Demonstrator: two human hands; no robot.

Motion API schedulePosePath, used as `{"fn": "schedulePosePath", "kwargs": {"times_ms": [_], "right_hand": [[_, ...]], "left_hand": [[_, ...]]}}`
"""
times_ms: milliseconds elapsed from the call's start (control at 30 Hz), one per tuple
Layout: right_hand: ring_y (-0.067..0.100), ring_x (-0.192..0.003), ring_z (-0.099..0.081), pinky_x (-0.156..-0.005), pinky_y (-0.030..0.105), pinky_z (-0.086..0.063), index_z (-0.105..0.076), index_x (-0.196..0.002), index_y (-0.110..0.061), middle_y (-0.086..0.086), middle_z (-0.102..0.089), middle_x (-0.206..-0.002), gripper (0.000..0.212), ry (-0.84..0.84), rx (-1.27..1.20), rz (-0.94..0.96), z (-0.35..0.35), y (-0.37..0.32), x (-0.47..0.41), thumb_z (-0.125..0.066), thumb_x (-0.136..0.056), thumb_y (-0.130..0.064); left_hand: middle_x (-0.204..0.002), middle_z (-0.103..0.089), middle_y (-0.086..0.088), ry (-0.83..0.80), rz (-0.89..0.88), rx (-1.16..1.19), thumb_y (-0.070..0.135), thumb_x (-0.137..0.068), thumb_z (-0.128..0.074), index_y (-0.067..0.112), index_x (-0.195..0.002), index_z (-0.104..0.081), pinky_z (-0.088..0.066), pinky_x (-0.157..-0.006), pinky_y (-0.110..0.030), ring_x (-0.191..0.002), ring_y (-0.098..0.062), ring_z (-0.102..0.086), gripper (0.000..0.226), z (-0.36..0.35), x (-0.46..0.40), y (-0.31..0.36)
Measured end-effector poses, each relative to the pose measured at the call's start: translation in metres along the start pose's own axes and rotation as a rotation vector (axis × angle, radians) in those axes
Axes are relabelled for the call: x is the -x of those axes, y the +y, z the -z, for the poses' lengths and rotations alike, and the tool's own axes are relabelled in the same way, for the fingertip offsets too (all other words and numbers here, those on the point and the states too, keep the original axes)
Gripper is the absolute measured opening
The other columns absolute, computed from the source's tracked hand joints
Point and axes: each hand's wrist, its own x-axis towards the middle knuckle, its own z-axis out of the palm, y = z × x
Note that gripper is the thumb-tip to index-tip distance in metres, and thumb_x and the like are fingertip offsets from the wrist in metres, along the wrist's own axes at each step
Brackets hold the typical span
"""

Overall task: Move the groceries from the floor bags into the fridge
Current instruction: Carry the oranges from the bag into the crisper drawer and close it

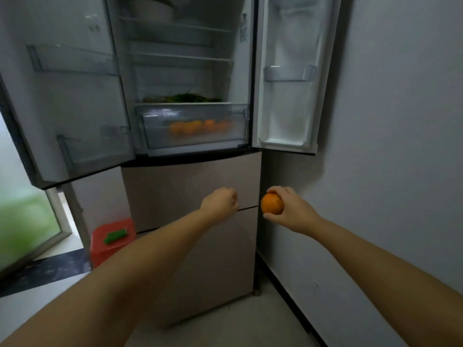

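Holding an orange (272, 203) between curled fingers and thumb, the right hand (292, 209) is raised in front of the lower fridge panels, below and to the right of the open compartment. The grasp wraps the fruit from its right side, leaving its left face exposed, which would suit setting it down among others. The left hand (221, 202) is clenched with nothing visible in it, level with the seam between the two lower drawer fronts (190, 196); whether it touches the panel cannot be told. Both upper doors (75, 96) stand wide open, giving free access to the interior. The clear crisper drawer (195, 126) already contains several oranges (198, 126), so it is the likely destination; it appears closed or nearly so, and the left hand would probably have to pull it out. Leafy greens (185, 98) lie on the shelf above. No floor bags are in view.
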Motion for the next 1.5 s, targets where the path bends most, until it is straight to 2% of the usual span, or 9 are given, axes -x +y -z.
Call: {"fn": "schedulePosePath", "kwargs": {"times_ms": [267, 500, 667, 833, 900, 1100, 1233, 1300, 1500], "right_hand": [[0.022, -0.115, -0.051, -0.093, 0.036, -0.049, -0.038, -0.132, -0.032, -0.001, -0.039, -0.135, 0.064, -0.018, -0.05, 0.274, 0.027, 0.029, -0.214, -0.071, -0.079, -0.043], [0.019, -0.113, -0.051, -0.093, 0.033, -0.047, -0.042, -0.129, -0.03, 0.001, -0.044, -0.129, 0.063, -0.055, -0.142, 0.551, 0.009, -0.017, -0.371, -0.074, -0.076, -0.042], [0.021, -0.112, -0.052, -0.095, 0.039, -0.047, -0.043, -0.13, -0.03, 0.003, -0.046, -0.129, 0.063, 0.015, -0.2, 0.674, 0.01, -0.06, -0.477, -0.074, -0.077, -0.042], [0.02, -0.111, -0.052, -0.096, 0.037, -0.048, -0.045, -0.127, -0.029, 0.003, -0.049, -0.128, 0.062, 0.074, -0.202, 0.758, 0.02, -0.092, -0.58, -0.075, -0.075, -0.043], [0.02, -0.113, -0.052, -0.096, 0.035, -0.047, -0.044, -0.128, -0.03, 0.003, -0.048, -0.128, 0.063, 0.045, -0.171, 0.778, 0.018, -0.1, -0.615, -0.075, -0.075, -0.043], [0.019, -0.113, -0.051, -0.095, 0.028, -0.042, -0.043, -0.131, -0.027, 0.003, -0.05, -0.126, 0.065, -0.214, 0.115, 0.926, -0.021, -0.134, -0.698, -0.073, -0.077, -0.045], [0.022, -0.114, -0.05, -0.092, 0.028, -0.04, -0.044, -0.132, -0.023, 0.007, -0.051, -0.126, 0.065, -0.407, 0.255, 1.017, -0.069, -0.163, -0.734, -0.073, -0.078, -0.044], [0.022, -0.117, -0.049, -0.095, 0.029, -0.042, -0.045, -0.131, -0.022, 0.006, -0.051, -0.128, 0.064, -0.478, 0.213, 1.036, -0.093, -0.174, -0.746, -0.073, -0.078, -0.045], [0.022, -0.118, -0.052, -0.095, 0.029, -0.044, -0.045, -0.134, -0.017, 0.008, -0.054, -0.131, 0.063, -0.58, -0.011, 0.945, -0.17, -0.196, -0.757, -0.071, -0.079, -0.034]], "left_hand": [[-0.109, -0.058, -0.007, 0.237, 0.17, 0.016, 0.021, -0.095, -0.046, 0.011, -0.106, -0.06, -0.046, -0.077, -0.033, -0.094, -0.025, -0.057, 0.021, 0.05, -0.15, -0.049], [-0.111, -0.058, -0.005, 0.442, 0.159, -0.189, 0.023, -0.092, -0.048, 0.014, -0.108, -0.06, -0.044, -0.075, -0.034, -0.102, -0.026, -0.056, 0.022, 0.109, -0.245, -0.121], [-0.108, -0.061, -0.01, 0.612, 0.104, -0.303, 0.021, -0.092, -0.049, 0.012, -0.106, -0.062, -0.049, -0.081, -0.039, -0.102, -0.03, -0.057, 0.022, 0.174, -0.331, -0.163], [-0.11, -0.059, -0.009, 0.581, 0.136, -0.43, 0.027, -0.095, -0.044, 0.016, -0.111, -0.06, -0.044, -0.074, -0.036, -0.099, -0.029, -0.057, 0.025, 0.222, -0.419, -0.209], [-0.115, -0.058, -0.009, 0.497, 0.195, -0.477, 0.028, -0.095, -0.044, 0.017, -0.116, -0.057, -0.042, -0.075, -0.035, -0.102, -0.029, -0.057, 0.027, 0.231, -0.45, -0.229], [-0.125, -0.059, -0.008, 0.077, 0.347, -0.535, 0.037, -0.093, -0.049, 0.02, -0.124, -0.054, -0.048, -0.091, -0.039, -0.11, -0.028, -0.056, 0.035, 0.232, -0.525, -0.308], [-0.127, -0.056, -0.011, -0.087, 0.386, -0.522, 0.031, -0.094, -0.049, 0.014, -0.129, -0.051, -0.044, -0.089, -0.033, -0.111, -0.029, -0.055, 0.039, 0.221, -0.546, -0.355], [-0.128, -0.055, -0.014, -0.073, 0.399, -0.459, 0.028, -0.096, -0.046, 0.009, -0.127, -0.053, -0.042, -0.085, -0.029, -0.111, -0.029, -0.054, 0.037, 0.213, -0.55, -0.373], [-0.122, -0.051, -0.02, 0.194, 0.38, -0.355, 0.026, -0.099, -0.041, 0.008, -0.122, -0.057, -0.037, -0.091, -0.032, -0.113, -0.033, -0.049, 0.033, 0.19, -0.546, -0.401]]}}
